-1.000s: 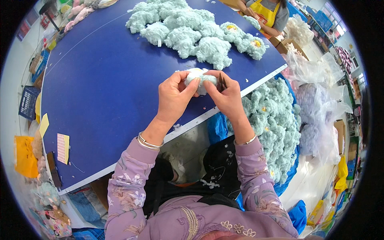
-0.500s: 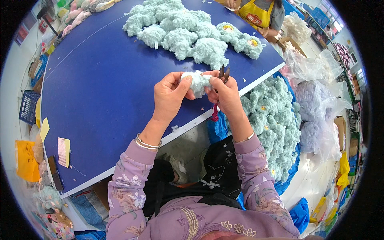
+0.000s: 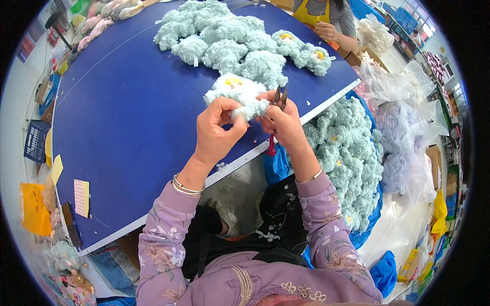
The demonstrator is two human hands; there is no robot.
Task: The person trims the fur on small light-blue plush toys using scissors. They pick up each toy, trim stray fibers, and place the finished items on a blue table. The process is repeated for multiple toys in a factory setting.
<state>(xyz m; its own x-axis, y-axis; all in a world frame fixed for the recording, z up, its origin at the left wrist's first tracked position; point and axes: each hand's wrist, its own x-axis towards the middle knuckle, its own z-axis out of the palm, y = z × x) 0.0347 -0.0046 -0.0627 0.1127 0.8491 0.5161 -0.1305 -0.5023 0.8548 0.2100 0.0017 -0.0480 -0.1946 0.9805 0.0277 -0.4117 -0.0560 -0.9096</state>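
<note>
A fluffy pale-green plush toy (image 3: 222, 91) with a yellow-and-white face patch hangs over the blue table's near side, its lower end between my hands. My right hand (image 3: 282, 122) pinches that end. It also keeps a pair of dark thread snips (image 3: 279, 97) in its grip, blades pointing up, with a dark red cord or tassel (image 3: 271, 146) dangling below. Thumb and forefinger of my left hand (image 3: 218, 130) are pinched together at the toy's lower edge; what lies between them is too small to make out.
More pale-green plush toys (image 3: 224, 55) are heaped on the blue table (image 3: 122, 132). A blue sack full of them (image 3: 344, 158) stands right of the table's edge. Across the table, a person in a yellow apron (image 3: 310, 13) works. Clear plastic bags (image 3: 408, 132) stand further right.
The plush toy has swung up and away from my palms, so its yellow face patch now shows. My left hand has shifted from gripping its body to a pinch at its lower edge.
</note>
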